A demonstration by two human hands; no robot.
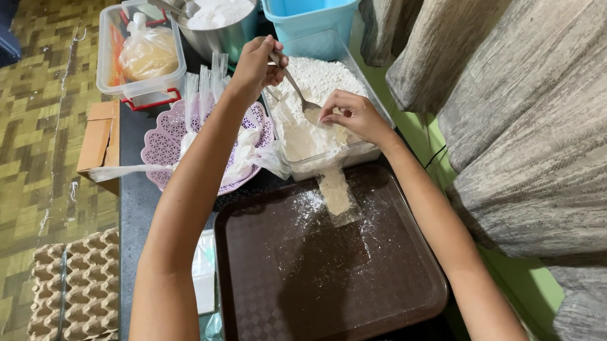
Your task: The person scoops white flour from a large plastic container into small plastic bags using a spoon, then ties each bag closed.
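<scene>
My left hand (256, 65) grips the handle of a metal spoon (299, 93) whose bowl dips into a clear plastic container (330, 164) of white flour. My right hand (353, 115) rests at the spoon's bowl, fingers touching the flour and holding the mouth of a narrow clear plastic bag (335, 189). That bag, partly filled with flour, hangs over the container's near wall onto a dark brown tray (308, 286). Spilled flour dusts the tray around it.
A pink perforated plate (166, 139) with clear plastic bags lies left of the container. Behind stand a metal bowl (226, 34) of white powder, a blue tub (310, 13) and a clear lidded box (141, 55). Cardboard egg trays (73, 289) sit lower left; grey curtains (519, 113) hang right.
</scene>
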